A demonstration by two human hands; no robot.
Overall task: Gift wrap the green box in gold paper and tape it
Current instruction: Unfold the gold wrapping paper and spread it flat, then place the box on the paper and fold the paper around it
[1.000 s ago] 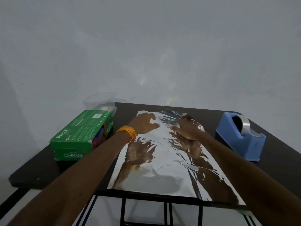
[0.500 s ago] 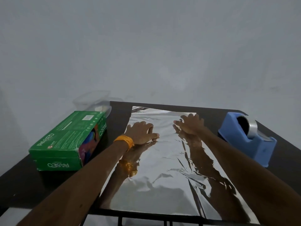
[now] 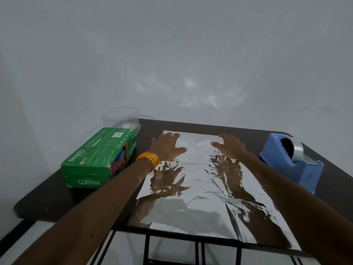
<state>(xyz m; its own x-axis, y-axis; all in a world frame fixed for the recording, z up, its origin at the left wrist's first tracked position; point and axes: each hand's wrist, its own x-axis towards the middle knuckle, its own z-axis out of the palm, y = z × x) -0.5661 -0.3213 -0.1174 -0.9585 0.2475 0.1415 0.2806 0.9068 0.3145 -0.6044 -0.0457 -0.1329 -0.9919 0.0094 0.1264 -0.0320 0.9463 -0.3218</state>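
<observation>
The left hand (image 3: 166,146) and right hand (image 3: 231,148) lay flat, fingers spread, on the crinkly paper (image 3: 198,188); probably slippery, best lifted by its edges. The green box (image 3: 99,157), seemingly stiff, sat at the table's (image 3: 57,197) left edge.

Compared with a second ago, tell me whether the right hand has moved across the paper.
Yes. The right hand has slid right over the paper, nearer the blue tape dispenser and away from the left hand.
</observation>
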